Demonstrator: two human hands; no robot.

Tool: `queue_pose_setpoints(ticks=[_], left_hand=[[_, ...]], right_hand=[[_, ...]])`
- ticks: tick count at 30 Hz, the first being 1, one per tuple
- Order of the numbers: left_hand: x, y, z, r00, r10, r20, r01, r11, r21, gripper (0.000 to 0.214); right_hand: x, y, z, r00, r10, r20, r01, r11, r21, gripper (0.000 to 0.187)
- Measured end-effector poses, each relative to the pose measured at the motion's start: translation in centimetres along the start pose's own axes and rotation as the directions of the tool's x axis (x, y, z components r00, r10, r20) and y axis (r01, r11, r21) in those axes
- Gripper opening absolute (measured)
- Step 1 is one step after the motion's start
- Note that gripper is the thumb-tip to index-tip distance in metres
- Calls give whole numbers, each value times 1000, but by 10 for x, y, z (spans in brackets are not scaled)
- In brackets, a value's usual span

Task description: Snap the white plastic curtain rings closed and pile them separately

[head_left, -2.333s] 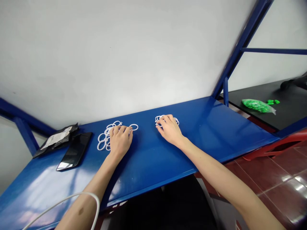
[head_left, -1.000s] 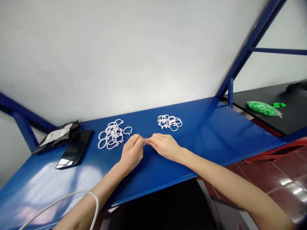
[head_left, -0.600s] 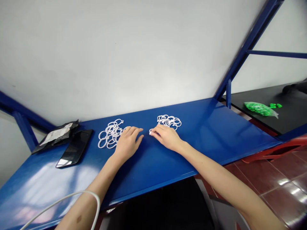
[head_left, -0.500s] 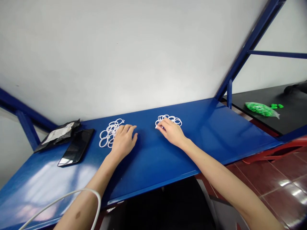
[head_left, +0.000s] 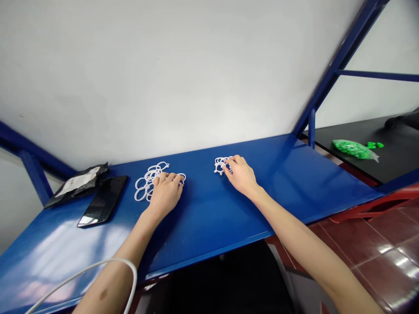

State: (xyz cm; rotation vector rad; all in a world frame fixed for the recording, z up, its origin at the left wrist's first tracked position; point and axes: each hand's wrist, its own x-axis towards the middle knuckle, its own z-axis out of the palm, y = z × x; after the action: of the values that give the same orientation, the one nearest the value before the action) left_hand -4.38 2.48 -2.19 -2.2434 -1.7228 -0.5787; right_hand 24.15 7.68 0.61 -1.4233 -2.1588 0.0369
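Several white plastic rings with small tabs point(head_left: 141, 194) lie in an overlapping pile on the left of the blue table. My left hand point(head_left: 166, 191) rests over the right side of that pile, fingers curled down on a white ring point(head_left: 184, 176) that sticks out at its fingertips. A smaller cluster of white rings point(head_left: 223, 159) lies further right. At its near edge, my right hand point(head_left: 241, 175) has thumb and forefinger closed at a white ring point(head_left: 218, 167). The hand covers the cluster's right part.
On the blue table point(head_left: 203, 231), a black phone point(head_left: 104, 200) and a black plastic package point(head_left: 78, 183) lie at left. A white cable point(head_left: 81, 272) crosses my left forearm. Blue frame posts point(head_left: 327, 83) stand at the side. A bag of green pieces point(head_left: 355, 149) lies on a black table.
My left hand has moved slightly left, and a ring now shows at its fingertips. My right hand has shifted a little right; a ring shows at its thumb on the cluster's near edge.
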Motion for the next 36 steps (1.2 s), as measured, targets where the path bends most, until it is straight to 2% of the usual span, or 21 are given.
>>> queue_pose_setpoints(ticks=[3,5,7,9,12,16,21,25,29,34,36], left_hand=[[1,9,-4,999,37,20,-36,995,-92,17],[1,20,-9,995,86,54,-71,969,-236,15],[1,32,-15,988,127,83,-82,908,-410,14],[1,44,-21,989,110,98,-41,843,-536,12],[0,53,-27,993,8,120,69,783,-618,11],[1,53,-31,984,-95,154,177,677,-715,15],[4,55,-33,972,-146,186,234,493,-838,23],[4,58,-34,964,-147,224,265,407,-874,22],[3,60,-31,962,-142,234,271,374,-887,24],[0,60,-23,969,-126,214,247,414,-876,20],[-2,60,-20,977,-114,180,212,466,-859,15]], right_hand=[[-4,-9,0,992,-121,-16,122,988,89,24],[-9,-18,1,975,-221,-5,218,959,184,23],[-15,-27,2,947,-320,27,296,903,312,24],[-21,-35,3,923,-377,73,310,844,438,25],[-25,-42,4,921,-364,138,243,813,529,21],[-22,-44,1,936,-317,154,162,774,612,15],[-20,-48,-3,948,-225,223,-5,693,721,12],[-21,-48,-1,941,-193,279,-88,655,751,15],[-22,-46,5,936,-191,294,-116,621,775,16],[-23,-44,10,952,-224,210,7,699,715,15],[-25,-44,11,950,-258,175,75,735,674,14]])
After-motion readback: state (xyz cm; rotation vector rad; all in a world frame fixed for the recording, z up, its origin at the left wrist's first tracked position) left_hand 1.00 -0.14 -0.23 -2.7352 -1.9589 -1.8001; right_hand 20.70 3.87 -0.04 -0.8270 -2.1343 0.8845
